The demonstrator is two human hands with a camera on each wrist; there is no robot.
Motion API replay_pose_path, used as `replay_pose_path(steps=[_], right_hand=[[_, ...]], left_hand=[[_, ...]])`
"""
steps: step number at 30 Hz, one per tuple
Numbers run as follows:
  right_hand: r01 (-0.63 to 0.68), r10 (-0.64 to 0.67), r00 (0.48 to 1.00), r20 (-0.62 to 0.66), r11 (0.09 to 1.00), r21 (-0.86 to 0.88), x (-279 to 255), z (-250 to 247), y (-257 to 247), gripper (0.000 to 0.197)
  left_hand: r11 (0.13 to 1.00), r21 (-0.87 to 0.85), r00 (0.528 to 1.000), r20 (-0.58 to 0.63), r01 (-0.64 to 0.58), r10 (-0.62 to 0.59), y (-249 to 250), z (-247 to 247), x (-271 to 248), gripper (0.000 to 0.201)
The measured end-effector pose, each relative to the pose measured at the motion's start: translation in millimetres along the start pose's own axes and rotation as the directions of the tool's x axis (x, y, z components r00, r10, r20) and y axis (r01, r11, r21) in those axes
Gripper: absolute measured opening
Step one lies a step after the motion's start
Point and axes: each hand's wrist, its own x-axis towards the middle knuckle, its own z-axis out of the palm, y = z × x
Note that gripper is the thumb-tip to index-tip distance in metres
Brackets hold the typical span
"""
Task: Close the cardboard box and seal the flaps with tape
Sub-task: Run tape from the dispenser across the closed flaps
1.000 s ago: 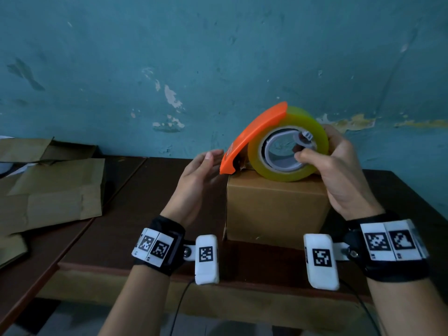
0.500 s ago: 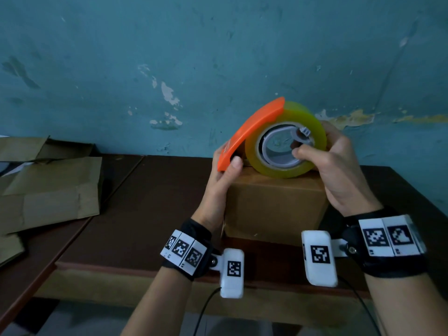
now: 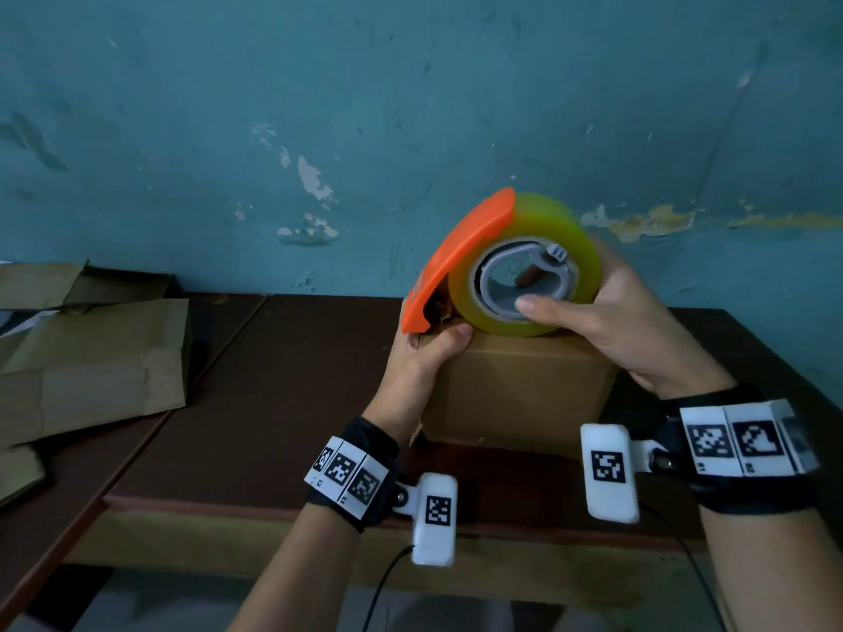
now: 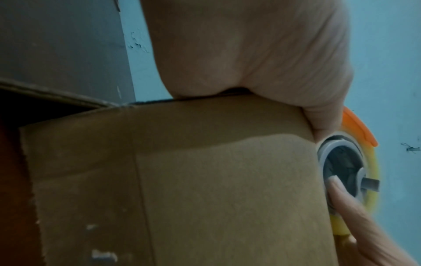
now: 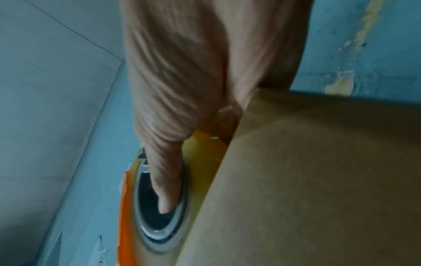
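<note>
A small brown cardboard box (image 3: 515,390) stands on the dark wooden table (image 3: 283,403), its top flaps down. A tape dispenser (image 3: 511,266), an orange guard over a yellowish tape roll, sits on the box top. My right hand (image 3: 606,321) grips the roll, thumb on its grey core (image 5: 164,198). My left hand (image 3: 429,358) clasps the box's top left corner, thumb over the top edge just below the orange guard. In the left wrist view the box (image 4: 205,180) fills the frame, with the dispenser (image 4: 355,162) at its right edge. The tape's loose end is hidden.
Flattened cardboard sheets (image 3: 91,358) lie on the table at the left. A blue, peeling wall (image 3: 410,107) rises right behind the box. The table's front edge (image 3: 273,508) runs just behind my wrists.
My left hand moved in from beside the dispenser and now holds the box's top left corner. The dispenser stays on the box top in my right hand.
</note>
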Motion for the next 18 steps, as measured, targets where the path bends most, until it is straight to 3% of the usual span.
replay_pose_path(steps=[10, 15, 18], right_hand=[[0.044, -0.024, 0.991, -0.133, 0.988, 0.145, 4.8, 3.8, 12.2, 0.051], [0.026, -0.006, 0.993, -0.117, 0.985, 0.171, 6.8, 2.5, 14.3, 0.050], [0.031, -0.011, 0.992, -0.122, 0.986, 0.161, 7.0, 2.6, 15.3, 0.049]], left_hand=[[0.998, 0.050, 0.999, -0.030, 0.027, -0.026, -4.9, 2.3, -3.9, 0.108], [0.998, 0.058, 1.000, -0.019, 0.004, -0.003, -5.4, 4.5, -2.0, 0.094], [0.998, 0.062, 0.999, -0.031, 0.009, -0.008, -7.4, 3.4, -1.6, 0.099]])
